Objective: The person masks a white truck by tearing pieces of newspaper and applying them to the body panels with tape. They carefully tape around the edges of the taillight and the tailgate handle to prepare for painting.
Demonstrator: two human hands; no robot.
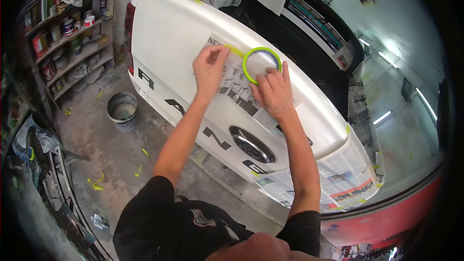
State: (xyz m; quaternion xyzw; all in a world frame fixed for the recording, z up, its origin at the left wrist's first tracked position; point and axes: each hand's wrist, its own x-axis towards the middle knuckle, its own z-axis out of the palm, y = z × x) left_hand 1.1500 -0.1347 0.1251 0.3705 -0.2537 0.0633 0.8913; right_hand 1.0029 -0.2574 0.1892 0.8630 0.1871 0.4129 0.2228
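My right hand [274, 89] grips a roll of yellow-green masking tape [247, 71] by its lower rim. A short strip of tape [235, 51] runs from the roll to my left hand [210, 70], whose thumb and forefinger pinch its end. Under both hands a sheet of newspaper [235, 82] lies against the white tailgate [174, 34] of a pickup truck, with the strip along its upper edge. My hands partly cover the sheet. Below it on the tailgate are an oval badge [252, 144] and large dark letters [216, 138].
Newspaper [343, 176] is taped over the truck's right corner, and more covers its far left edge. A bucket [122, 110] stands on the floor at left, near shelves of cans [72, 60]. Tape scraps [96, 182] litter the floor. A red car panel [382, 217] is at lower right.
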